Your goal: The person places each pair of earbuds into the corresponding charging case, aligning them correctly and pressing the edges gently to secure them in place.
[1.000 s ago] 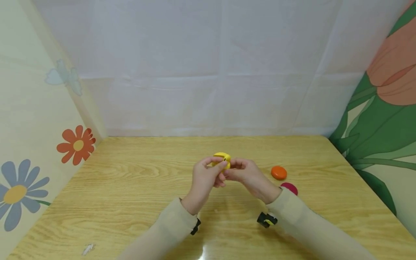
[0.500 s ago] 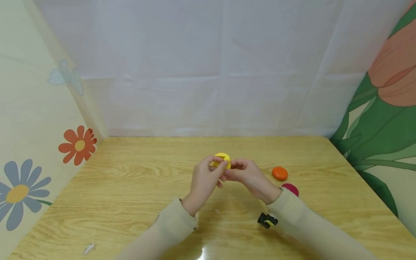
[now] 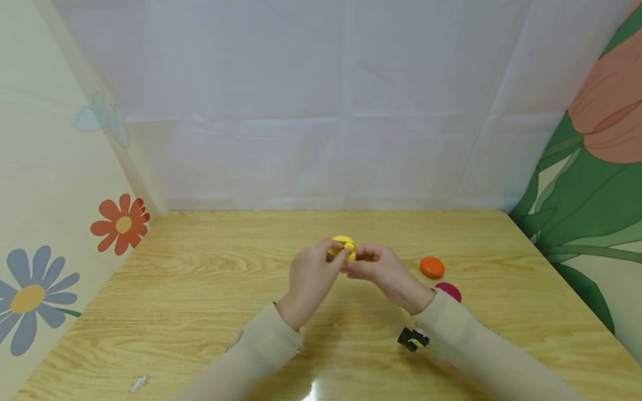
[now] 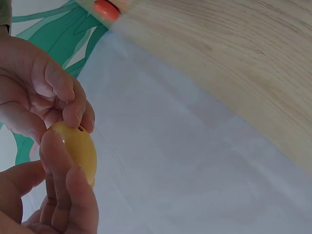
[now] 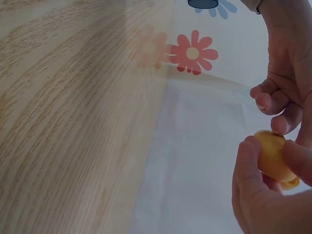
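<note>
A small rounded yellow plastic piece (image 3: 349, 250), with a gap in its near side, is held above the table between both hands. My left hand (image 3: 312, 278) pinches it from the left between thumb and index finger. From the other side my right hand (image 3: 388, 274) holds it with thumb and fingertips. A small dark slot shows near one end of the yellow piece (image 4: 84, 151) in the left wrist view. In the right wrist view a smaller yellow bit sticks out below its smooth body. Fingers hide much of it.
An orange disc (image 3: 432, 267) lies on the wooden table (image 3: 225, 267) right of the hands. A magenta disc (image 3: 450, 291) is partly behind the right sleeve. A white scrap (image 3: 137, 384) lies front left. A white sheet (image 3: 311, 111) hangs behind the table.
The yellow piece has turned slightly in the fingers, and its gap looks different. My left hand has shifted slightly left and rotated at the wrist; the right hand has hardly moved.
</note>
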Demonstrator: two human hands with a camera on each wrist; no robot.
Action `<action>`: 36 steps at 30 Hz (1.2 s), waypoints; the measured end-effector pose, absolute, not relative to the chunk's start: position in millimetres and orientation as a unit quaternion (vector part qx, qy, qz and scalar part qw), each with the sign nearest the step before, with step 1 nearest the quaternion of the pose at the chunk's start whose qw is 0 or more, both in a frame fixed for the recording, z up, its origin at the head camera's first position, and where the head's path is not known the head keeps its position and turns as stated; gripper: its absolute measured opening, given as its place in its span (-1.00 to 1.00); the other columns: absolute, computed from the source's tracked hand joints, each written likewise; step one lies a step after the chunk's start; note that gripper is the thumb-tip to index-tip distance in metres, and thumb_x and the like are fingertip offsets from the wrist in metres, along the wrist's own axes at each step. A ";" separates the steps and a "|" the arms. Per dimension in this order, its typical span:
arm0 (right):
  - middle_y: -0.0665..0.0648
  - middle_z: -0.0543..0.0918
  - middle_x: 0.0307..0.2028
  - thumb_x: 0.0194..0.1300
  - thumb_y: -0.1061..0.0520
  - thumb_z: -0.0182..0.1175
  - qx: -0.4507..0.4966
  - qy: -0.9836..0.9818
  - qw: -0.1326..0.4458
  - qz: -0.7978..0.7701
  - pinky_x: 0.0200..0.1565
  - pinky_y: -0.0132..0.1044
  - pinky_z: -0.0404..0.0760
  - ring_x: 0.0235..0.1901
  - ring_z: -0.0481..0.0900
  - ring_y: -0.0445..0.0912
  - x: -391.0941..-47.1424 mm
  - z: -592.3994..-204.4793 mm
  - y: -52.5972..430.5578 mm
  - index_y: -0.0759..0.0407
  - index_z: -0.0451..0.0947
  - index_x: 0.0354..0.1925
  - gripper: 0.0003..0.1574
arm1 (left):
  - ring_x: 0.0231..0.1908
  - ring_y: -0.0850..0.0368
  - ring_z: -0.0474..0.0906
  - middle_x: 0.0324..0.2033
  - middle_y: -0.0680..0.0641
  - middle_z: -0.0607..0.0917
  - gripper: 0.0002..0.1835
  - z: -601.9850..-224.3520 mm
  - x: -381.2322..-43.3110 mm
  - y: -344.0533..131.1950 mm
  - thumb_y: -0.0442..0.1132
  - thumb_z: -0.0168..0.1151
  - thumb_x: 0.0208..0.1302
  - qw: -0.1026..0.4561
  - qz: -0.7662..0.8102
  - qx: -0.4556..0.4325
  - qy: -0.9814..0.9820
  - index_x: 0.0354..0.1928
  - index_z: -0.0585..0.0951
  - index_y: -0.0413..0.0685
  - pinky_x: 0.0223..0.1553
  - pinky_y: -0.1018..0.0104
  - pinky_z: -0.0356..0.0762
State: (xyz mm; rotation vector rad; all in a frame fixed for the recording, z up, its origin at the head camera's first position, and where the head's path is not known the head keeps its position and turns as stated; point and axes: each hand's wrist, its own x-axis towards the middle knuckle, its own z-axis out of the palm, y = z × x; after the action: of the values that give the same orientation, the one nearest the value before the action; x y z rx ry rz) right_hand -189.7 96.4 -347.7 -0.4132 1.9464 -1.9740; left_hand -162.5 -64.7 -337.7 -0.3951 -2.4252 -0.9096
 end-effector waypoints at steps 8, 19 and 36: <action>0.16 0.64 -0.19 0.35 0.34 0.16 -0.159 0.678 0.171 -0.697 -0.02 -0.18 0.61 -0.16 0.67 -0.07 -190.8 -351.3 97.4 0.52 0.46 -0.05 -0.73 | -0.73 0.34 0.34 -0.64 0.00 0.64 -0.81 -336.0 -163.3 -63.8 -0.21 0.33 0.27 0.254 -0.355 -0.151 -0.887 -0.19 0.72 -0.19 -0.70 0.51 0.30; 0.12 0.66 -0.24 0.34 0.38 0.11 -0.165 0.678 0.174 -0.695 -0.05 -0.20 0.62 -0.19 0.67 -0.09 -191.0 -354.5 98.1 0.48 0.50 -0.14 -0.85 | -0.69 0.26 0.53 -0.61 0.01 0.70 -0.92 -336.3 -164.2 -65.7 -0.24 0.39 0.21 0.299 -0.260 -0.198 -0.897 -0.33 0.73 -0.10 -0.69 0.57 0.30; 0.25 0.65 -0.12 0.39 0.31 0.11 -0.145 0.694 0.169 -0.685 -0.02 -0.20 0.61 -0.17 0.66 -0.07 -189.9 -348.8 102.7 0.61 0.37 0.10 -0.57 | -0.81 0.21 0.42 -0.71 -0.01 0.55 -0.71 -340.9 -167.5 -82.4 -0.17 0.22 0.38 0.095 -0.595 -0.056 -0.796 0.00 0.62 -0.22 -0.70 0.31 0.51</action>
State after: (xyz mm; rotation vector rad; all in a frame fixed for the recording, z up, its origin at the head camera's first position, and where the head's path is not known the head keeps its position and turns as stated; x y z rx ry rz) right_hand -189.9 102.7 -348.8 -0.4119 1.9731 -1.9467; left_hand -167.5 -82.4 -340.9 -0.1657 -2.3602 -1.7653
